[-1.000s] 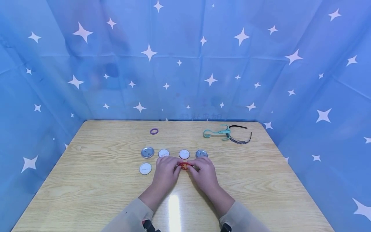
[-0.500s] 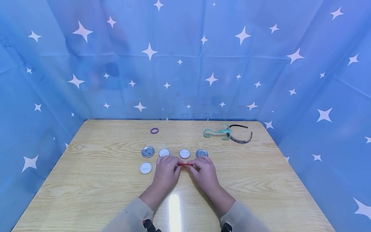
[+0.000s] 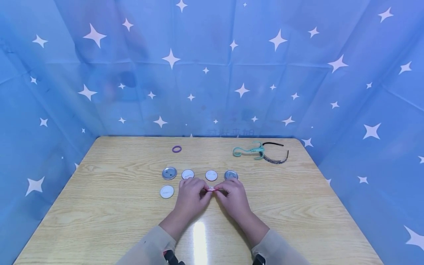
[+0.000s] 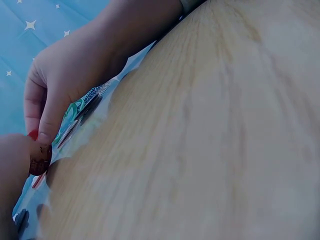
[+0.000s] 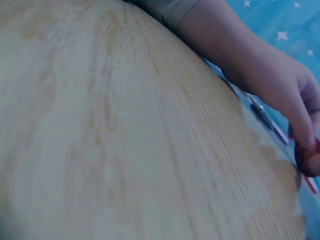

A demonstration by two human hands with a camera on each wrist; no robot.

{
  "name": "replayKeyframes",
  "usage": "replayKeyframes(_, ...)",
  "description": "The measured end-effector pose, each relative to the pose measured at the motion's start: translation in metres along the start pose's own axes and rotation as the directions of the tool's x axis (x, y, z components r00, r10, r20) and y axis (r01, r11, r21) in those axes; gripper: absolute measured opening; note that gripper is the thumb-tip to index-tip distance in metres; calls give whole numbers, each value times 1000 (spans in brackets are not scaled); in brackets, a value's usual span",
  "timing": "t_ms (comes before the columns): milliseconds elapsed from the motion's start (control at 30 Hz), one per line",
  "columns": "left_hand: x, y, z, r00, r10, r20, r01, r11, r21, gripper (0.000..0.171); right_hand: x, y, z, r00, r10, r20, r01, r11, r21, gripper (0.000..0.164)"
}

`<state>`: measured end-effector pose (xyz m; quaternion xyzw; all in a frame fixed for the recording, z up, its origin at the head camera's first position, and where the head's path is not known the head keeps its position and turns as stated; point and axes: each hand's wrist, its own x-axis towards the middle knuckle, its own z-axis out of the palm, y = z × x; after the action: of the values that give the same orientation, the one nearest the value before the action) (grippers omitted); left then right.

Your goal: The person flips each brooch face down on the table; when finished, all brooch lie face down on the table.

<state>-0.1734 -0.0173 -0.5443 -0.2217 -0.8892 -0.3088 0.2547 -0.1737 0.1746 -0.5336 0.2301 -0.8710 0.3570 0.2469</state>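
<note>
Between my two hands is a small round red button badge [image 3: 211, 189], its pale back now tipped up in the head view. My left hand [image 3: 192, 194] pinches one side of it with thumb and fingertips, and my right hand [image 3: 233, 195] pinches the opposite side. The left wrist view shows the dark red face of the badge [image 4: 40, 162], partly covered by fingers. Just beyond my hands lie a white-backed badge [image 3: 211, 175], another white-backed one [image 3: 187, 173] and a silver-backed badge [image 3: 231, 174], the last partly behind my right hand.
Left of my hands, a silver-backed badge [image 3: 169, 173] lies above a white-backed badge [image 3: 167, 191]. Farther back on the wooden table [image 3: 99, 191] are a purple hair ring [image 3: 177, 149], a teal hair clip [image 3: 251, 150] and a dark toothed headband [image 3: 274, 161]. A blue star-patterned curtain [image 3: 212, 81] surrounds the table.
The badge has turned in my fingers: its red patterned face showed first, then its edge, and now its pale back. Both hands stay in nearly the same place.
</note>
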Motion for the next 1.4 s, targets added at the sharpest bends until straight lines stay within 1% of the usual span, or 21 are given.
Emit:
replayKeyframes(100,-1,-1,2,1000,19,-24,-20,1000,-7,19,0,2,0,1000,-23,4,23,1000,-1,20)
replayKeyframes(200,-2,0,2,1000,18,-20,-18,1000,-6,21,0,3,1,999,-41,6,41,999,-8,22)
replayKeyframes(300,-2,0,1,1000,-5,14,5,1000,0,22,-1,4,2,998,-56,10,57,998,-29,22)
replayKeyframes(433,-1,-1,2,997,-42,66,40,999,32,22,-2,6,4,998,-63,24,64,996,-67,20)
replayKeyframes(567,0,-2,3,995,-50,89,45,997,56,22,-4,7,3,997,-52,54,56,994,-93,19)
replayKeyframes(700,0,-3,3,996,-21,91,14,997,77,23,-5,8,3,996,-42,81,50,994,-99,19)
replayKeyframes(900,-1,-4,2,997,36,74,-43,995,89,24,-6,7,3,995,-59,83,67,993,-99,17)
replayKeyframes(1167,-2,-4,4,997,52,53,-56,995,84,22,-7,8,3,995,-39,88,50,991,-126,16)
replayKeyframes(1300,-2,-5,7,997,61,40,-64,995,73,20,-4,10,-1,996,-63,58,68,993,-101,14)
replayKeyframes(1400,-2,-7,6,998,64,29,-66,996,67,19,-1,11,-2,995,-90,30,92,992,-83,12)
